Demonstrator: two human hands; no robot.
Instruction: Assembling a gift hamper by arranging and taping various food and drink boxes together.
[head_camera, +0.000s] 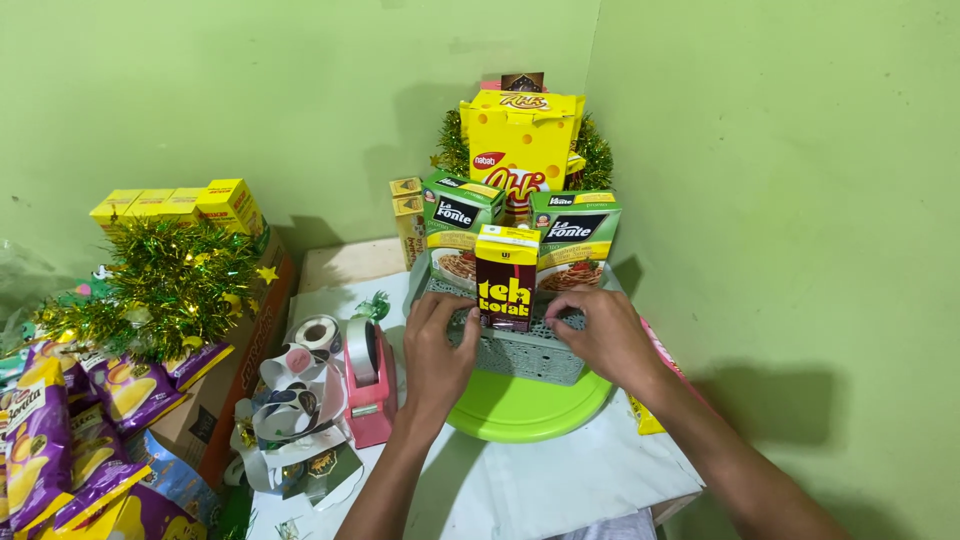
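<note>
head view – both hands press a small dark drink carton (505, 280) against the grey basket (520, 350); left hand (437, 345) and right hand (600, 335) fingers pinch its lower corners.

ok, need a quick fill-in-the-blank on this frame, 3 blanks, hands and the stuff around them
1. Both hands, left hand and right hand, press a small dark drink carton against the front of a grey ____.
2. The basket stands on a round ____ plate.
3. Left of the left hand sits a ____ tape dispenser.

Missing words: basket; green; pink
</note>
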